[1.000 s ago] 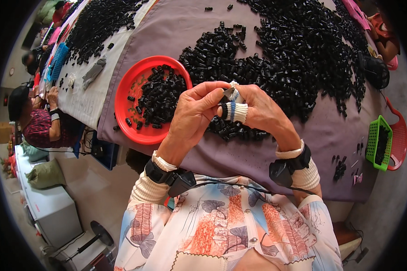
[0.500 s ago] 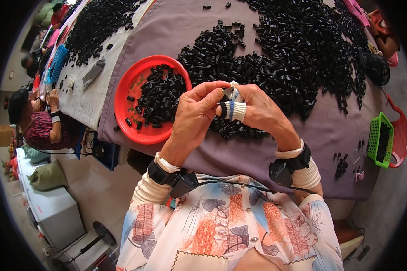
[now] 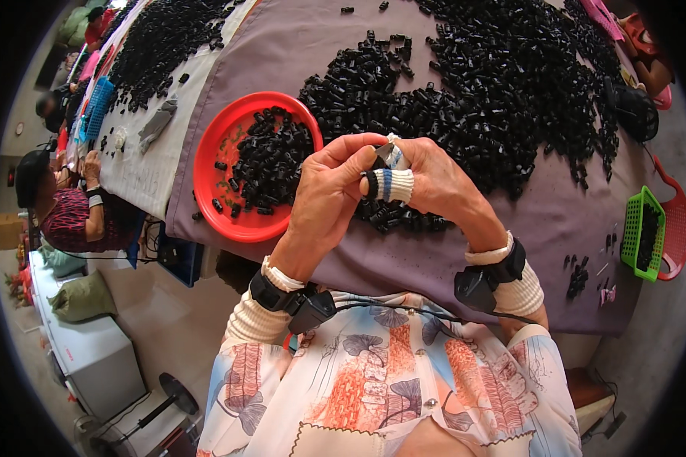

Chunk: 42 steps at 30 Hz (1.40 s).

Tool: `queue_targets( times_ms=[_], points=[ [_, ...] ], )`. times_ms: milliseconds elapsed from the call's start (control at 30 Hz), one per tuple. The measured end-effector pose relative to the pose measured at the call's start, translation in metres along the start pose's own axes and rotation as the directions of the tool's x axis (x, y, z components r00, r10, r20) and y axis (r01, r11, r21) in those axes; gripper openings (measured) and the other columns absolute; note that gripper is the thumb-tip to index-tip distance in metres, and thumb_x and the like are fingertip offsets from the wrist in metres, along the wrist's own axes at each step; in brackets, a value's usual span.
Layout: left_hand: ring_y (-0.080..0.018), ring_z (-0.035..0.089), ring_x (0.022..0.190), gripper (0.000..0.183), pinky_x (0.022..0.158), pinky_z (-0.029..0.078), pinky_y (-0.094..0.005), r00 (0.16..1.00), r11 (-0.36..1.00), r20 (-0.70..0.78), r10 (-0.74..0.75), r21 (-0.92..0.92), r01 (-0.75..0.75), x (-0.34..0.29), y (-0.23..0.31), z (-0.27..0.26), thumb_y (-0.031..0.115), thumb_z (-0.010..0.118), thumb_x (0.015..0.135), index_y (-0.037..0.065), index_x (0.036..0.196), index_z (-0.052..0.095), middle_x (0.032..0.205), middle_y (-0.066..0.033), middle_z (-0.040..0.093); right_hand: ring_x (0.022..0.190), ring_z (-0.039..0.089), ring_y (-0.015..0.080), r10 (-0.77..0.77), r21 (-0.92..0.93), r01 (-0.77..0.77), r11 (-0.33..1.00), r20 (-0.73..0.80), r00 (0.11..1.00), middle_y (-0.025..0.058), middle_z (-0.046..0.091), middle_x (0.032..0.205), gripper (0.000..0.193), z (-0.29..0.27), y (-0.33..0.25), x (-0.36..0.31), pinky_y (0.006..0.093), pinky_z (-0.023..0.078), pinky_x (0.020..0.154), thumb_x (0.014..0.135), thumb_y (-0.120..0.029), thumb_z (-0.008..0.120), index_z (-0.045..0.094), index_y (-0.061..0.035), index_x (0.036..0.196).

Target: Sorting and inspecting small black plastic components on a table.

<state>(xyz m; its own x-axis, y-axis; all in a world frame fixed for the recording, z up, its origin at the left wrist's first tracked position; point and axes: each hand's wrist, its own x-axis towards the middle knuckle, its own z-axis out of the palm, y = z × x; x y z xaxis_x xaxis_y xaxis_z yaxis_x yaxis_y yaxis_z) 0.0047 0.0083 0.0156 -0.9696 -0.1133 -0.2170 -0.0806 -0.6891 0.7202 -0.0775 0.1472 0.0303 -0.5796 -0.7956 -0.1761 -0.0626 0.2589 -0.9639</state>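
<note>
My left hand (image 3: pixel 324 190) and my right hand (image 3: pixel 438 179) meet over the near edge of a pile of small black plastic parts (image 3: pixel 472 99). On my right hand, the thumb and a finger wear white knitted sleeves with blue stripes. A small grey metal blade (image 3: pixel 386 152) shows between the fingertips, on the right hand's side. The left thumb and forefinger are pinched together beside it; what they hold is hidden. Left of my hands stands a red round basin (image 3: pixel 207 199), part filled with the same black parts.
A purple cloth (image 3: pixel 244 53) covers the table. At the right edge sit a green basket (image 3: pixel 630 240) and a pink-red basket (image 3: pixel 677 236). Another person (image 3: pixel 76 213) works at the neighbouring table on the left, near a blue basket (image 3: pixel 95 107). A cable links my wrist bands.
My hands stay pinched together in nearly the same place. Only a very slight shift of the whole view shows.
</note>
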Motion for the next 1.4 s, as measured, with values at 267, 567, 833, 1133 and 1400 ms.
queue_targets(
  times_ms=[267, 567, 833, 1133, 1400],
  points=[
    [-0.0111, 0.06, 0.083, 0.022, 0.074, 0.051, -0.0236, 0.999, 0.999, -0.006, 0.04, -0.006, -0.04, 0.0017, -0.0038, -0.0012, 0.009, 0.058, 0.087, -0.002, 0.105, 0.059, 0.095, -0.0075, 0.063, 0.056, 0.046, 0.0138, -0.023, 0.032, 0.024, 0.999, -0.032, 0.999, 0.0052, 0.05, 0.06, 0.037, 0.0015, -0.0004, -0.0006, 0.0311, 0.038, 0.052, 0.072, -0.033, 0.069, 0.057, 0.002, 0.072],
    [-0.0117, 0.06, 0.085, 0.022, 0.076, 0.051, -0.0254, 1.0, 1.0, 0.013, 0.007, -0.01, -0.007, -0.0012, 0.0001, 0.0033, 0.009, 0.054, 0.089, -0.003, 0.108, 0.058, 0.097, -0.0081, 0.062, 0.053, 0.044, 0.0115, 0.033, 0.031, -0.033, 0.999, 0.002, 0.999, 0.0026, 0.048, 0.057, 0.038, -0.0007, -0.0014, -0.0012, 0.0291, 0.036, 0.048, 0.071, -0.035, 0.069, 0.057, 0.0002, 0.071],
    [-0.0117, 0.06, 0.086, 0.023, 0.076, 0.051, -0.0251, 0.998, 0.999, 0.046, -0.046, -0.019, 0.047, -0.0026, 0.0025, 0.0031, 0.008, 0.052, 0.09, -0.003, 0.11, 0.057, 0.097, -0.008, 0.062, 0.051, 0.044, 0.011, 0.008, -0.022, -0.008, 1.0, -0.007, 1.0, 0.002, 0.046, 0.055, 0.042, -0.0024, 0.0037, -0.0009, 0.0291, 0.035, 0.046, 0.07, -0.039, 0.07, 0.054, 0.0, 0.067],
    [-0.0084, 0.059, 0.08, 0.022, 0.069, 0.05, -0.0208, 0.998, 0.995, -0.027, 0.062, 0.078, -0.059, -0.0035, -0.0024, 0.0033, 0.008, 0.055, 0.089, -0.004, 0.107, 0.058, 0.095, -0.0071, 0.062, 0.049, 0.043, 0.0103, 0.081, 0.055, -0.081, 0.995, 0.012, 0.997, 0.0001, 0.045, 0.055, 0.039, -0.001, -0.0037, -0.0035, 0.0286, 0.034, 0.045, 0.07, -0.036, 0.071, 0.054, -0.0017, 0.067],
    [-0.0104, 0.06, 0.082, 0.023, 0.072, 0.051, -0.0227, 0.997, 0.997, -0.013, 0.073, 0.039, -0.072, -0.006, -0.0031, 0.006, 0.008, 0.055, 0.089, -0.004, 0.108, 0.057, 0.095, -0.0083, 0.063, 0.046, 0.042, 0.0074, 0.132, 0.126, -0.141, 0.982, 0.078, 0.988, -0.0014, 0.045, 0.057, 0.044, -0.0026, 0.0036, -0.003, 0.0239, 0.032, 0.039, 0.069, -0.041, 0.074, 0.05, -0.005, 0.064]
  ],
)
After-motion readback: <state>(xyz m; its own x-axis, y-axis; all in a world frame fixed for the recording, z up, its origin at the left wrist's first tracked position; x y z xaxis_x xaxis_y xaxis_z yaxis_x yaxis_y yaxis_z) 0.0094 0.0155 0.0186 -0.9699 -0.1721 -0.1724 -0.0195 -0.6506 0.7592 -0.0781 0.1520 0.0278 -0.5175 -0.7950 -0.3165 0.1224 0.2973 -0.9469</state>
